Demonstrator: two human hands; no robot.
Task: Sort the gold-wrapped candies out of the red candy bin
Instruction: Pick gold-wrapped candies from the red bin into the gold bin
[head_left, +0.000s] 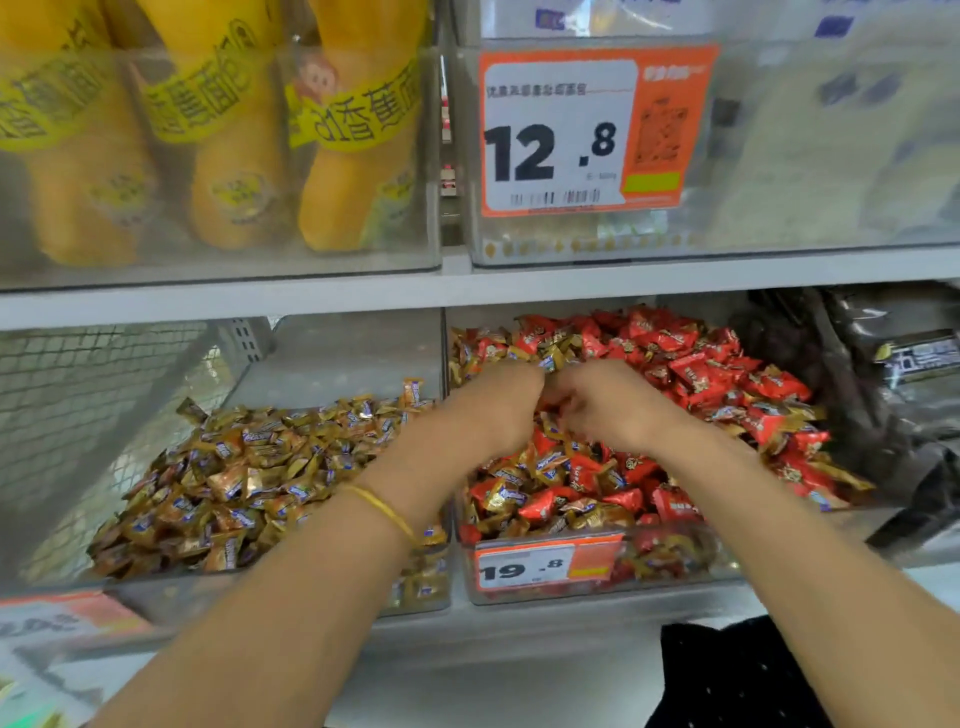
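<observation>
Red candy bin (597, 592): clear, heaped with red candies (685, 364); gold-wrapped candies (501, 494) mixed in, densest front-left.

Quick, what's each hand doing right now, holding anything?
Left hand: fingers curled among the candies, hold cannot be told.
Right hand: blurred, fingers curled too, cannot be told.

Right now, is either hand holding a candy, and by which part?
Cannot be told. The left hand and right hand curl into the red candy bin; a gold-wrapped candy lies at the left fingertips, but blur hides any grip.
</observation>
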